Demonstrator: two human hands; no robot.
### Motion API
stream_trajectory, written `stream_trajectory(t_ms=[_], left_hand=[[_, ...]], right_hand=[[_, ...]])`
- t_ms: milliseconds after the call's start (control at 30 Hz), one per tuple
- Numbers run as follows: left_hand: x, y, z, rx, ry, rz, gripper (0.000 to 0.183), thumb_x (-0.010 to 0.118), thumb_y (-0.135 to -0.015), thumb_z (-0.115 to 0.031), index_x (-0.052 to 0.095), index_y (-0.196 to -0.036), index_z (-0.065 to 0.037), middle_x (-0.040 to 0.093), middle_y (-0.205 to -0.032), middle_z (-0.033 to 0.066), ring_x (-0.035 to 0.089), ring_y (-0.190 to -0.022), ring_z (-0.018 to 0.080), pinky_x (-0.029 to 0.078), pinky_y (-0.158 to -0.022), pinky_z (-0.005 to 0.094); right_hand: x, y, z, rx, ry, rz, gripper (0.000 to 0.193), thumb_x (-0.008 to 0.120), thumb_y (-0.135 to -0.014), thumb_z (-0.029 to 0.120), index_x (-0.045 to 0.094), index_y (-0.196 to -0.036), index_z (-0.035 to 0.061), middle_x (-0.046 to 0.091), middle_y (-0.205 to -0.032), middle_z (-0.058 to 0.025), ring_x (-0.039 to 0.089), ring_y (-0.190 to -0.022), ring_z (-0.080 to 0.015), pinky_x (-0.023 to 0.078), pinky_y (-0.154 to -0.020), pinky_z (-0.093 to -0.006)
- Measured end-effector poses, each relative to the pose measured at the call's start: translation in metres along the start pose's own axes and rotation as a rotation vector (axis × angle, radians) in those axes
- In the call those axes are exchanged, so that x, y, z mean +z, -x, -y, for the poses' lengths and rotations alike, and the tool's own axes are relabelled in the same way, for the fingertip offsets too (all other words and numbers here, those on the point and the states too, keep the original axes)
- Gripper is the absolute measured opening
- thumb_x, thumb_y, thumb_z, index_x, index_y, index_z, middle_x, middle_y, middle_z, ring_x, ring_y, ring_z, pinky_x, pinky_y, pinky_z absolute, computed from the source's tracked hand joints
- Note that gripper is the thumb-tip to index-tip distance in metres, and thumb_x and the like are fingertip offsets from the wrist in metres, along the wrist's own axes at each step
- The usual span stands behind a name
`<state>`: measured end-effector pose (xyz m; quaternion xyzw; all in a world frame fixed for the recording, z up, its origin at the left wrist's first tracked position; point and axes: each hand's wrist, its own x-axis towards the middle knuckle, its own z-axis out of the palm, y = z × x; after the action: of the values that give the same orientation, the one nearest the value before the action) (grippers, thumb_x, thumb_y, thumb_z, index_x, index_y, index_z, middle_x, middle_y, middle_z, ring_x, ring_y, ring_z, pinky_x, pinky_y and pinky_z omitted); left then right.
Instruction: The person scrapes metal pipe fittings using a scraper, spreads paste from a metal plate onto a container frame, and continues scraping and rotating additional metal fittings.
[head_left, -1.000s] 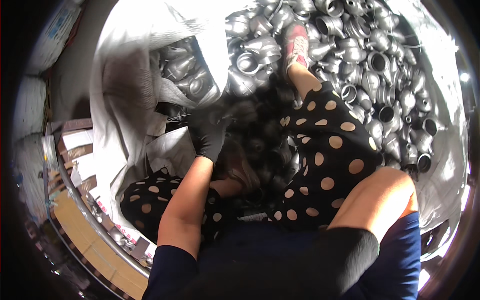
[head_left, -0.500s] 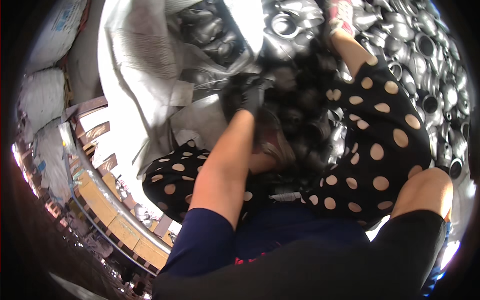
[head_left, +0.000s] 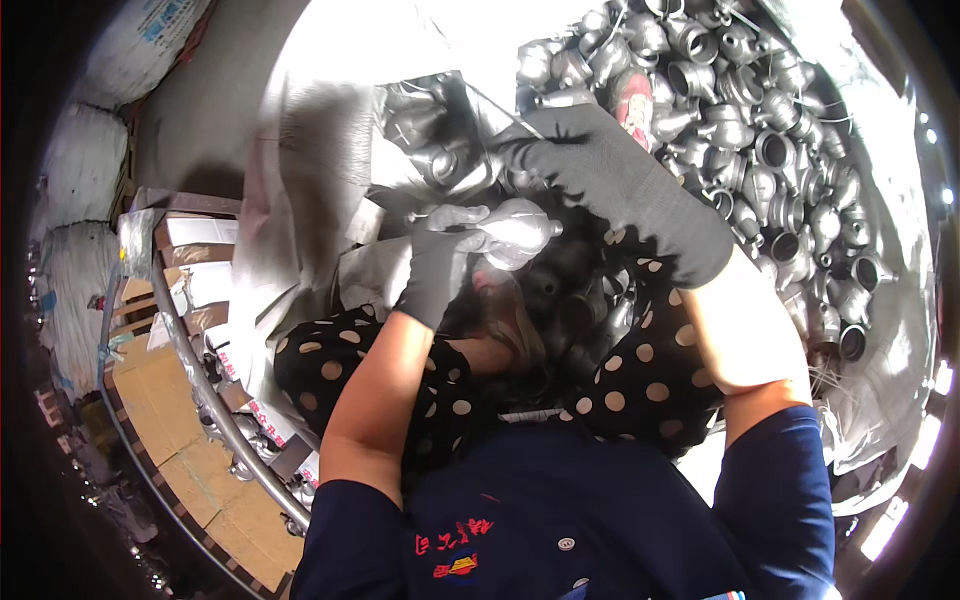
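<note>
Both my hands wear dark grey gloves. My left hand (head_left: 440, 262) is closed round one end of a silver bulb-shaped metal part (head_left: 517, 236), held over the shaded gap between my legs. To its upper right, my right hand (head_left: 612, 165) reaches leftward, apart from that part. Its fingertips lie by the edge of an open white bag (head_left: 325, 140) with similar metal parts (head_left: 420, 125) inside. Glare and shadow hide how its fingers are bent and whether they hold anything. Many loose metal parts (head_left: 775, 150) with round openings spread beyond and to the right.
My legs in dotted black trousers (head_left: 645, 370) frame the work area, with a red shoe (head_left: 632, 105) among the parts. A curved metal rail (head_left: 220, 415) and cardboard boxes (head_left: 215, 480) stand at the left. White sacks (head_left: 80, 240) are stacked beyond, and white sheeting (head_left: 880, 400) borders the right side.
My left hand has drawn back and now shows a metal part in its grip. My right arm, earlier bent at the right edge, now stretches forward and left with its hand in view.
</note>
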<state>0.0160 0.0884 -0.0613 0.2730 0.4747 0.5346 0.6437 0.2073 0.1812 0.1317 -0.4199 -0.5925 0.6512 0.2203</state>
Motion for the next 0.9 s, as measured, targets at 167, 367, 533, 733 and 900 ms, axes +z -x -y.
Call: stream_trajectory(t_ms=[167, 367, 533, 733, 900], left_hand=[[-0.014, 0.042, -0.076, 0.249, 0.167, 0.127, 0.027, 0.064, -0.079, 0.012, 0.065, -0.104, 0.003, 0.067, -0.110, 0.0141, 0.067, -0.097, 0.0212, 0.060, -0.083, 0.0344], [-0.027, 0.052, -0.092, 0.208, 0.447, 0.023, 0.023, 0.062, -0.088, -0.005, 0.065, -0.109, 0.003, 0.071, -0.095, 0.0174, 0.072, -0.082, 0.0243, 0.061, -0.075, 0.0344], [-0.040, 0.047, -0.090, 0.074, 0.542, 0.114, 0.034, 0.066, -0.081, 0.002, 0.064, -0.115, 0.000, 0.068, -0.109, 0.0181, 0.068, -0.096, 0.0236, 0.061, -0.074, 0.0322], [-0.029, 0.050, -0.094, 0.423, -0.098, 0.129, 0.070, 0.078, -0.073, 0.000, 0.052, -0.138, -0.002, 0.053, -0.142, 0.0116, 0.047, -0.134, 0.0216, 0.056, -0.095, 0.0324], [0.002, 0.048, -0.090, 0.495, -0.407, 0.050, 0.106, 0.090, -0.066, -0.016, 0.030, -0.152, -0.004, 0.039, -0.152, 0.0150, 0.046, -0.134, 0.0260, 0.049, -0.103, 0.0369]], right_hand=[[0.002, 0.007, 0.002, -0.006, 0.518, -0.291, 0.039, 0.067, -0.092, 0.036, 0.071, -0.107, -0.0004, 0.060, -0.065, -0.0046, 0.058, -0.063, -0.0101, 0.047, -0.058, -0.0303], [0.010, 0.035, -0.005, 0.184, 0.104, -0.159, 0.036, 0.063, -0.095, 0.035, 0.071, -0.098, 0.0001, 0.060, -0.068, -0.0011, 0.050, -0.057, -0.0058, 0.039, -0.051, -0.0223], [0.037, 0.033, -0.012, 0.033, -0.194, -0.205, 0.022, 0.066, -0.093, 0.024, 0.072, -0.098, 0.0028, 0.060, -0.071, 0.0024, 0.050, -0.058, -0.0049, 0.038, -0.052, -0.0204], [0.060, 0.005, -0.036, -0.234, -0.010, -0.321, 0.018, 0.073, -0.088, 0.020, 0.068, -0.084, 0.0030, 0.060, -0.068, 0.0056, 0.050, -0.063, -0.0016, 0.038, -0.055, -0.0213], [0.072, 0.001, -0.030, -0.318, 0.160, -0.304, 0.026, 0.074, -0.088, 0.024, 0.064, -0.079, 0.0010, 0.059, -0.062, 0.0014, 0.051, -0.057, -0.0038, 0.040, -0.051, -0.0241]])
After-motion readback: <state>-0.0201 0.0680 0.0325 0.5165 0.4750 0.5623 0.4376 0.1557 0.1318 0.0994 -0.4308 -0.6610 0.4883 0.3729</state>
